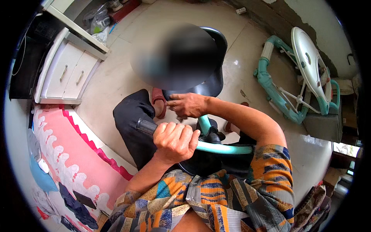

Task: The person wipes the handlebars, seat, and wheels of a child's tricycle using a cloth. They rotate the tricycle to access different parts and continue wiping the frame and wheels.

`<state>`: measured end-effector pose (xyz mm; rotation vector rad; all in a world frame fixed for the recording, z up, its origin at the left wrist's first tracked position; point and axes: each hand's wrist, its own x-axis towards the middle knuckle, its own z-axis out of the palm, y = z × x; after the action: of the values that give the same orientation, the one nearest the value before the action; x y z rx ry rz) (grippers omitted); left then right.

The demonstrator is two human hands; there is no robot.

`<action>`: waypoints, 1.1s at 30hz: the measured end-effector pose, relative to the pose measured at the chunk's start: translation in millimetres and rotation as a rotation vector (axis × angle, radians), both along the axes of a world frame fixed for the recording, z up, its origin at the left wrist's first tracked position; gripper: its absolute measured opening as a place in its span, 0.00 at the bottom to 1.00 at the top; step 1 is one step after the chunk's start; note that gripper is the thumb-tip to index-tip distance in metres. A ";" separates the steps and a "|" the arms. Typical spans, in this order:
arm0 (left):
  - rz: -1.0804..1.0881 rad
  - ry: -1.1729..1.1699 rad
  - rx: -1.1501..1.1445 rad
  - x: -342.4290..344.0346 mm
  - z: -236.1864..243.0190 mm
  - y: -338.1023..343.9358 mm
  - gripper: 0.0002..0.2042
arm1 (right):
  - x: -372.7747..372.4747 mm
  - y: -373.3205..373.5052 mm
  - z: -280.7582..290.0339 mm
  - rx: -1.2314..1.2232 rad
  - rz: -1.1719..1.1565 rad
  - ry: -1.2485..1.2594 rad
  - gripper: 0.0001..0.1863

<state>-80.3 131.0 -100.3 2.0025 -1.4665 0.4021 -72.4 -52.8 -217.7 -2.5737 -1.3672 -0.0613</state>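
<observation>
My left hand (176,142) is closed on a curved teal handlebar (225,149), with its black grip (144,125) sticking out to the left. My right hand (186,105) is above and beyond it, by a teal upright tube (205,126), its fingers apart and loosely bent with nothing visible in them. The tube runs down to a black joint (213,137) between my trousered legs. Past my right hand is a black curved seat-like piece (216,77), largely hidden by a large blurred patch, so what is there I cannot make out.
A white cabinet (69,71) and a bed with pink cover (71,154) line the left. A teal folding frame with a white tray (305,62) leans at the right on grey boxes (322,127). Bagged items (100,23) lie at the back left on the tiled floor (116,58).
</observation>
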 end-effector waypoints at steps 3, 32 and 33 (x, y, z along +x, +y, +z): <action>-0.003 -0.005 0.013 0.6 0.1 -2.1 0.12 | -34.8 -40.5 -5.6 0.133 -0.148 -0.048 0.07; -0.319 -0.191 0.372 11.6 12.3 14.1 0.25 | -217.2 -15.5 143.3 0.828 -1.167 0.798 0.15; -0.316 -0.212 0.332 10.4 12.3 10.4 0.25 | -215.1 -8.2 147.9 0.762 -1.092 0.678 0.16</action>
<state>-69.9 141.5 -87.9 1.9691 -2.0597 0.2531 -287.5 -61.0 -69.8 -2.0190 0.3262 0.0893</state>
